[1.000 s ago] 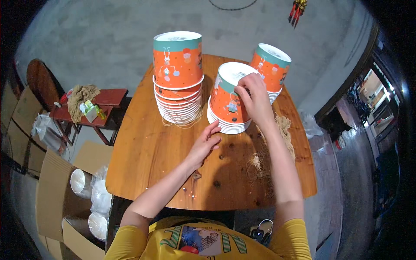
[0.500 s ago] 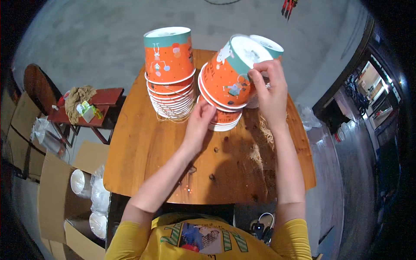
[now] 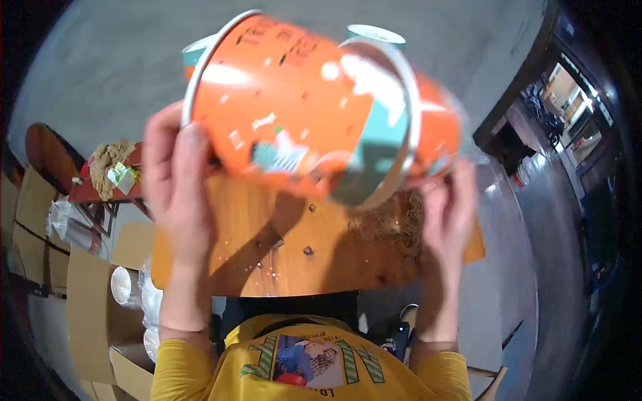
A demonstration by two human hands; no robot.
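An orange paper bucket [image 3: 287, 107] with a teal band is held sideways above the table. My left hand [image 3: 177, 167] grips its white rim, with the thumb on the outside. At the other end, my right hand [image 3: 451, 207] closes on a second orange paper bucket [image 3: 435, 127], smeared by motion. The second bucket's pale rim overlaps the first one's teal base; how far one sits inside the other cannot be told. Behind them show the teal top of a left bucket stack [image 3: 194, 55] and the white base of another upturned bucket [image 3: 376, 33].
Loose twine [image 3: 401, 224] lies on the right of the wooden table [image 3: 334, 267]. To the left stand a red bench [image 3: 87, 190] with a burlap-like cloth [image 3: 108, 167] and an open cardboard box [image 3: 87, 301] with white tubs [image 3: 124, 286]. A doorway [image 3: 568, 100] is at far right.
The orange buckets have come up off the table toward me and turned sideways. My left hand moved left to the rim. My right hand shifted right and lower.
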